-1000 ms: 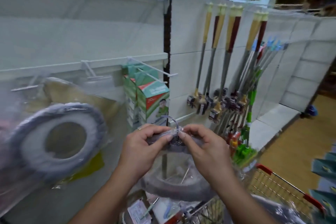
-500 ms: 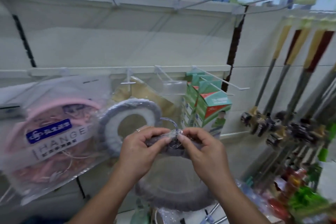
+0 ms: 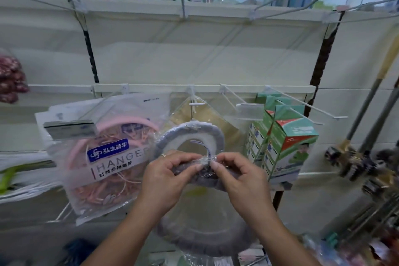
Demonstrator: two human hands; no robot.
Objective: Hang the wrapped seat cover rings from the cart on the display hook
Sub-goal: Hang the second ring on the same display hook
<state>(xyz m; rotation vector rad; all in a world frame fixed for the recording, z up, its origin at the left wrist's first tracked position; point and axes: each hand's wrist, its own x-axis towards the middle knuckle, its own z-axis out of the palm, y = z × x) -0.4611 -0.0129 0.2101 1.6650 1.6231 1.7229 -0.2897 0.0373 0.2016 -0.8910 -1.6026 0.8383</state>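
Both hands hold one grey seat cover ring point(image 3: 203, 242) wrapped in clear plastic, pinching its top edge at chest height. My left hand point(image 3: 166, 177) and my right hand point(image 3: 239, 176) grip the wrap on either side of a thin purple hanging loop point(image 3: 206, 149). The ring's lower arc hangs below my wrists. Behind it, a second grey and white wrapped ring point(image 3: 190, 134) hangs on the white display hook point(image 3: 195, 103) at the middle rail. The cart is mostly out of view.
A clear bag of pink hangers point(image 3: 108, 157) hangs left of the hook. Green and white boxes point(image 3: 285, 142) hang on pegs to the right, with bare white pegs point(image 3: 306, 103) sticking out. Mop handles point(image 3: 367, 127) lean at far right. Long wire pegs project overhead.
The view has swung left from the cart and mops to face the shelf. My hands carried the wrapped ring up in front of the hanging ring, keeping the same pinch.
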